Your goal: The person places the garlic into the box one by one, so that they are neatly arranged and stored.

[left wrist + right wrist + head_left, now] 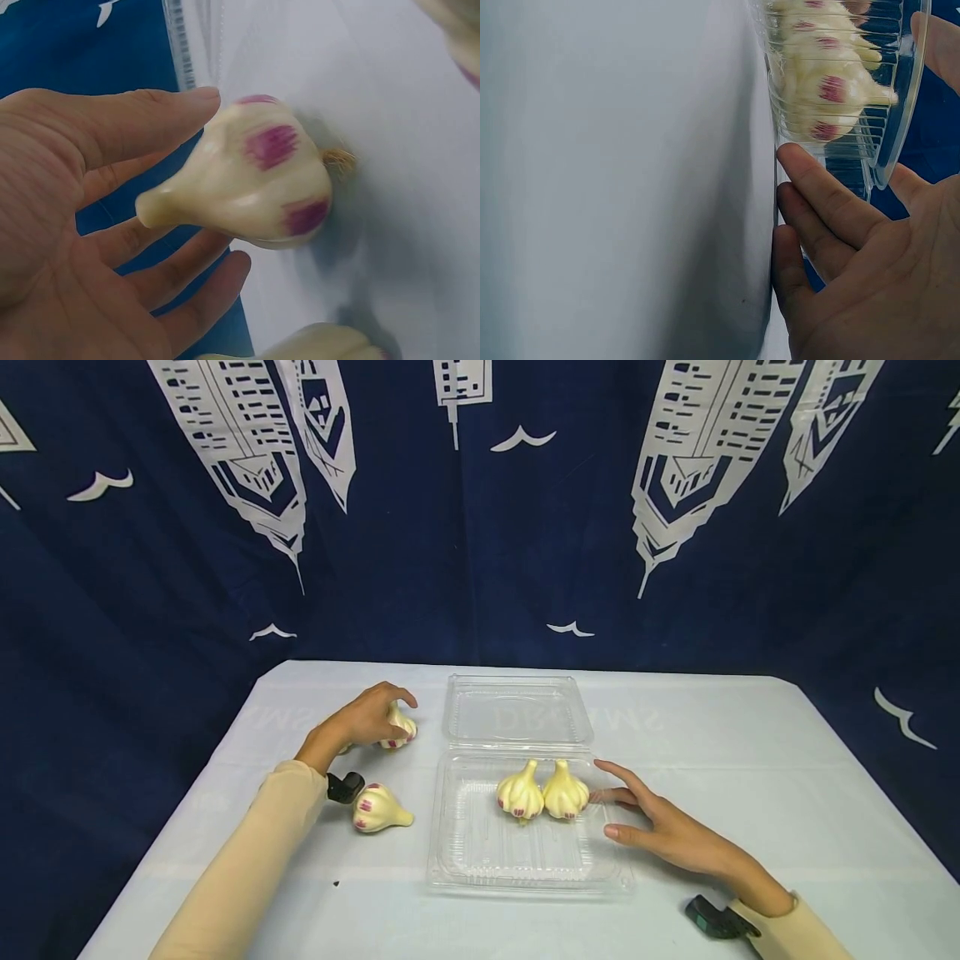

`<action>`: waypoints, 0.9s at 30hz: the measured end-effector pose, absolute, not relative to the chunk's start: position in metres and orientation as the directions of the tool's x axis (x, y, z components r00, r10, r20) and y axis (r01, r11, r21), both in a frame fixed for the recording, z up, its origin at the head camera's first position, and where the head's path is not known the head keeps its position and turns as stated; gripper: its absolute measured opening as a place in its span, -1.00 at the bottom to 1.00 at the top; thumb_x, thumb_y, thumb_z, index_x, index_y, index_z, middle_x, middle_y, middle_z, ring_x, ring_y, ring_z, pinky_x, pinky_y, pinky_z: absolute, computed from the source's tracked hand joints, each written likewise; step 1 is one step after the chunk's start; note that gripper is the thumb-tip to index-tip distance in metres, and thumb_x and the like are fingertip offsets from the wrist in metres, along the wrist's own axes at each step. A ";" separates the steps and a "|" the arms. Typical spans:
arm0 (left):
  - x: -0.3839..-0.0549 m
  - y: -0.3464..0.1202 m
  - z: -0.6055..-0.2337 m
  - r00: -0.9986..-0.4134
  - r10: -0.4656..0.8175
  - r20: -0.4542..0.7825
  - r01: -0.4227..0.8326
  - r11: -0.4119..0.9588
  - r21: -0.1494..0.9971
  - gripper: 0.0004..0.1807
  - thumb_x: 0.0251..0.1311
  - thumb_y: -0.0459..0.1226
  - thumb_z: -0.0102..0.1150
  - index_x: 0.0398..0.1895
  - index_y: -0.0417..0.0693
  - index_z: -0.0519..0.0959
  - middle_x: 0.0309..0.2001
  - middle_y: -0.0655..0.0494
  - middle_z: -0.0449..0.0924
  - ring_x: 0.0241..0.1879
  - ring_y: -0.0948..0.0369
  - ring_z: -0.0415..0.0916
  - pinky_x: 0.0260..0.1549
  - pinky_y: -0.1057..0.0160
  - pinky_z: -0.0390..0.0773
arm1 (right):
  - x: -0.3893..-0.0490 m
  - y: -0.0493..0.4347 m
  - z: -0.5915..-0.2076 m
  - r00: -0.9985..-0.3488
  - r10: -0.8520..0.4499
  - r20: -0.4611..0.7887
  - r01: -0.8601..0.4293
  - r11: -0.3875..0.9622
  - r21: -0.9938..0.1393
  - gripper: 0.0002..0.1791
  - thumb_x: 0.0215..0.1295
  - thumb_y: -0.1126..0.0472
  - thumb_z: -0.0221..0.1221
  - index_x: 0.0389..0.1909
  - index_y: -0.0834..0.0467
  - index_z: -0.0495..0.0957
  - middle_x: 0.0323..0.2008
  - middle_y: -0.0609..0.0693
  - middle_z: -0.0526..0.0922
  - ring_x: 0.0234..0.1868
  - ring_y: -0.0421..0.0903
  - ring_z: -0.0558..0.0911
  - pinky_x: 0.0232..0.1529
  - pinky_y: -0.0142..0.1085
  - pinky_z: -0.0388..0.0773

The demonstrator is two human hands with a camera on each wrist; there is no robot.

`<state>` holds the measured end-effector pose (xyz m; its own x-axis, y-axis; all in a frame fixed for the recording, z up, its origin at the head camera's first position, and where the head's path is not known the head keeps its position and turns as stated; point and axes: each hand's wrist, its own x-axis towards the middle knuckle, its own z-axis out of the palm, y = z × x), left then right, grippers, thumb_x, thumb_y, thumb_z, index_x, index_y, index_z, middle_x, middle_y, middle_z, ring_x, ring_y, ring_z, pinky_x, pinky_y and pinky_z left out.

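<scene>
My left hand (371, 714) is spread around a garlic bulb (255, 172) that stands neck-up on the table's left side. In the left wrist view the thumb tip is right at the bulb's side and the other fingers pass behind it. A second garlic bulb (378, 808) lies on its side near my left wrist; another is mostly hidden beneath the hand. Two garlic bulbs (521, 791) stand side by side inside a clear plastic clamshell box (480, 860). Beside its right wall my right hand (663, 831) has its fingers extended, fingertips at the wall, holding nothing.
The box's lid (517, 710) lies folded back, flat, toward the table's far edge. A white cloth covers the table (712, 743). Behind it hangs a dark blue curtain (480, 560) with white building prints. A small dark speck (336, 883) lies at the front left.
</scene>
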<state>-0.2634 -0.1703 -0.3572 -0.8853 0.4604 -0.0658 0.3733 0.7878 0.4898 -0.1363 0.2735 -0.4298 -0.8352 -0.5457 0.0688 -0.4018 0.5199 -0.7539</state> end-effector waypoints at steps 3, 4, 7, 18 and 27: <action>-0.266 -0.171 -0.360 -0.881 0.468 -0.070 0.377 0.783 0.495 -0.51 0.12 -0.39 0.39 0.15 -0.27 0.55 0.25 -0.29 0.44 0.25 -0.13 0.37 0.31 -0.12 0.32 | -0.137 0.274 -0.430 -0.838 -0.542 0.070 -0.400 0.521 -0.754 -0.10 0.42 0.12 0.22 0.60 -0.07 -0.11 0.25 -0.08 0.56 0.28 -0.29 0.49 0.22 -0.45 0.39; -0.267 -0.172 -0.362 -0.879 0.472 -0.071 0.380 0.781 0.496 -0.52 0.12 -0.40 0.39 0.14 -0.27 0.56 0.23 -0.28 0.46 0.21 -0.11 0.39 0.28 -0.10 0.36 | -0.137 0.274 -0.430 -0.839 -0.540 0.068 -0.396 0.520 -0.756 -0.10 0.42 0.12 0.23 0.60 -0.07 -0.11 0.25 -0.08 0.56 0.28 -0.29 0.49 0.22 -0.45 0.39; -0.269 -0.174 -0.367 -0.875 0.477 -0.085 0.376 0.779 0.502 -0.53 0.12 -0.39 0.39 0.13 -0.28 0.56 0.18 -0.26 0.50 0.11 -0.05 0.42 0.19 -0.05 0.41 | -0.137 0.274 -0.431 -0.839 -0.540 0.060 -0.390 0.521 -0.759 -0.10 0.42 0.11 0.23 0.60 -0.08 -0.11 0.26 -0.09 0.56 0.28 -0.30 0.49 0.21 -0.44 0.40; -0.269 -0.176 -0.372 -0.875 0.465 -0.132 0.332 0.776 0.536 -0.58 0.20 -0.35 0.34 0.13 -0.22 0.55 0.06 -0.16 0.55 -0.07 0.06 0.44 -0.04 0.15 0.46 | -0.137 0.274 -0.432 -0.838 -0.542 0.071 -0.402 0.522 -0.752 -0.11 0.42 0.12 0.22 0.60 -0.05 -0.10 0.25 -0.10 0.57 0.29 -0.30 0.48 0.23 -0.45 0.38; -0.266 -0.175 -0.371 -0.862 0.475 -0.177 0.311 0.770 0.557 -0.67 0.27 -0.36 0.27 0.10 -0.14 0.56 -0.22 0.02 0.64 -0.12 0.10 0.48 -0.02 0.11 0.46 | -0.138 0.275 -0.433 -0.843 -0.534 0.064 -0.393 0.529 -0.752 -0.10 0.41 0.10 0.23 0.60 -0.07 -0.11 0.25 -0.15 0.56 0.29 -0.32 0.48 0.23 -0.47 0.36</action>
